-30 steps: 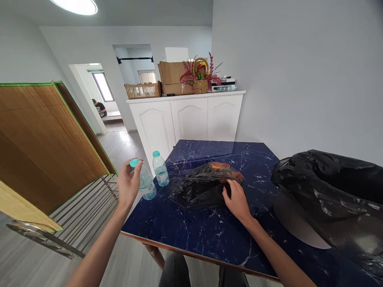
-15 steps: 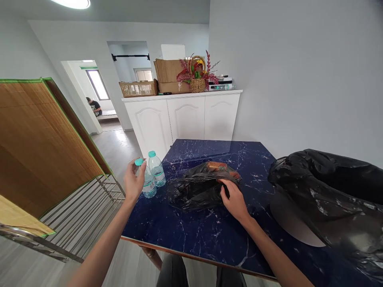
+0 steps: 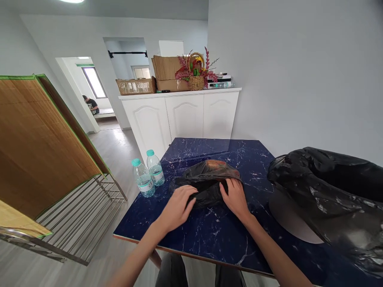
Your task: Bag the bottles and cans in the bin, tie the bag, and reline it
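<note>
A black plastic bag (image 3: 206, 198) lies on the dark blue marbled table (image 3: 200, 239) with its mouth spread toward me. Through its far side shows something orange-brown (image 3: 216, 164), whose kind I cannot make out. My left hand (image 3: 177, 208) reaches to the bag's left edge, fingers stretched and thumb apart. At the right side of the mouth, my right hand (image 3: 235, 198) has its fingers bent over the bag's rim, tips partly hidden in the plastic. Two clear water bottles with teal caps, a nearer bottle (image 3: 144, 179) and a farther bottle (image 3: 155, 169), stand upright at the table's left edge.
A bin (image 3: 290, 219) lined with a large black bag (image 3: 332, 199) stands on the right. Left of the table is a metal rack (image 3: 86, 211) with a bamboo mat (image 3: 38, 139). Behind, a white cabinet (image 3: 185, 119) carries cardboard boxes and a flower basket (image 3: 196, 83).
My left hand has let go of the nearer bottle and moved right to the black bag. That bottle now stands beside the other. My right hand stays at the bag's right side.
</note>
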`<state>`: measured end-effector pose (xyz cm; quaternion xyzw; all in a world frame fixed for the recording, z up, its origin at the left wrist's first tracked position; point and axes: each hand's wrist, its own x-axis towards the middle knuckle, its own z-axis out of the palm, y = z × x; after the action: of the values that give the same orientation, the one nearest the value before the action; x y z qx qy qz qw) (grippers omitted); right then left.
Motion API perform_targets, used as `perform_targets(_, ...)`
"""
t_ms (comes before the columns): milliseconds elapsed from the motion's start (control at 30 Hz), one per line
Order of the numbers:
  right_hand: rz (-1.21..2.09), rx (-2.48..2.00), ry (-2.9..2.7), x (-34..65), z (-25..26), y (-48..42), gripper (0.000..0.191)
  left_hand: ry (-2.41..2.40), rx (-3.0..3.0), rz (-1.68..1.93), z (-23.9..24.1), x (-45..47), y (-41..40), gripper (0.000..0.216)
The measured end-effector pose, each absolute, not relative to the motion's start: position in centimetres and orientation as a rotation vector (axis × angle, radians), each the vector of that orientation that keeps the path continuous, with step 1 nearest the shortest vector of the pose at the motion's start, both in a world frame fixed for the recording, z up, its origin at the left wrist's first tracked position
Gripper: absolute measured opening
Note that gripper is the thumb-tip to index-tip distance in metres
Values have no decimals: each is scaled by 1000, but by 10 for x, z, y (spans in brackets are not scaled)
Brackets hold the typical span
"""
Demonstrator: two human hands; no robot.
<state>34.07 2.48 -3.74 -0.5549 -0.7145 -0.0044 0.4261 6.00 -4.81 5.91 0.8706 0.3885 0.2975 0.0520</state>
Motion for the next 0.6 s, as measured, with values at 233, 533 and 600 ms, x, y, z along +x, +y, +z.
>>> perform_targets(233, -59, -1530, -1619, 360, -45, 39, 67, 1303, 2467, 786, 27, 100, -20, 40)
perform_targets(533, 137, -1479, -1597, 360, -41, 41, 52, 1451, 2442, 848, 22, 106, -1, 44)
perform_targets(600, 183, -1419, -1661, 354, -35, 35, 39, 1476, 2441, 866, 23, 105, 4, 44)
